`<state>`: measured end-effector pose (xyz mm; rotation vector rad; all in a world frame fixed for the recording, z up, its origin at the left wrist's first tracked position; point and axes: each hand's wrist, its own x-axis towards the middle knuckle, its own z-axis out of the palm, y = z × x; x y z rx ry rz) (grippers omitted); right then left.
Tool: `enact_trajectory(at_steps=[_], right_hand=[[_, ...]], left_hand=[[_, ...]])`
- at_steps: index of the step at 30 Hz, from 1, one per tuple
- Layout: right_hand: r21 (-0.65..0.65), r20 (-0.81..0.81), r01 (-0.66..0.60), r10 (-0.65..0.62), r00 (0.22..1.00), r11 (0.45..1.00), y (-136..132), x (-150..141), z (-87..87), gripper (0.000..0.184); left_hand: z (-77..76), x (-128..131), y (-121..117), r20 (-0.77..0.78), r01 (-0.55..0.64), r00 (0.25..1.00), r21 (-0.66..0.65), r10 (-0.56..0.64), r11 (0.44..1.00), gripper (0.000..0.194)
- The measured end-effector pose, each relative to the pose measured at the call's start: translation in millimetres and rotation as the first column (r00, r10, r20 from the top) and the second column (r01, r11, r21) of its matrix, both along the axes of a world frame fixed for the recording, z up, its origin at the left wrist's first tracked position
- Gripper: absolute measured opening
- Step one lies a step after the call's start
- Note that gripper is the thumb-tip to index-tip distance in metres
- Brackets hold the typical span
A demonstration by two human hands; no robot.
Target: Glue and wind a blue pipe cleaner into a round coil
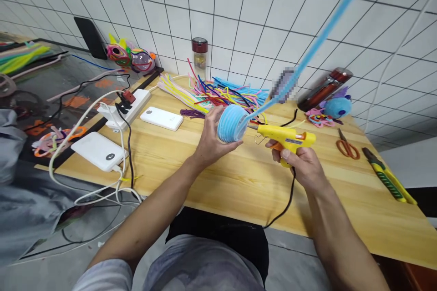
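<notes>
white power banks [161,120], power strip [135,108]

craft workspace | pipe-cleaner pile [235,95] | glue gun [282,134] | scissors [344,142] | wooden worktable [235,177]

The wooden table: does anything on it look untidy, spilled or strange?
Mildly: the pipe cleaners lie in a tangled, crisscrossing heap near the wall, and a pixelated patch at the heap's right hides whatever is there. No spill is visible.
</notes>
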<state>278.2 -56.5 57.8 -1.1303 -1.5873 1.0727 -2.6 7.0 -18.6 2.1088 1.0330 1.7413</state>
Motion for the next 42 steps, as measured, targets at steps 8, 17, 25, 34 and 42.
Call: enact_trajectory(at_steps=[8,17,25,34,42], right_hand=[[0.049,0.139,-0.043,0.036,0.990,0.998,-8.1,12.6,-11.7,0.052],[0.078,0.152,-0.071,0.058,0.987,0.994,-14.4,4.6,-4.0,0.048],[0.091,0.242,-0.099,0.074,0.967,0.991,-14.0,2.9,-3.9,0.050],[0.109,0.263,-0.094,0.063,0.963,0.990,-14.6,1.4,-5.3,0.049],[0.112,0.302,-0.086,0.048,0.952,0.990,-15.7,0.7,-3.0,0.048]], left_hand=[[0.5,1.9,-4.2,0.077,0.106,0.993,-0.155,-0.095,0.982,0.114],[-3.5,4.0,-4.2,0.092,0.136,0.989,-0.206,-0.119,0.969,0.112],[-5.1,6.0,-3.8,0.063,0.130,0.991,-0.160,-0.121,0.979,0.115],[-2.1,5.3,-7.6,0.074,0.174,0.984,-0.192,-0.163,0.966,0.113],[-5.6,6.2,-6.5,0.064,0.154,0.987,-0.183,-0.144,0.971,0.116]])
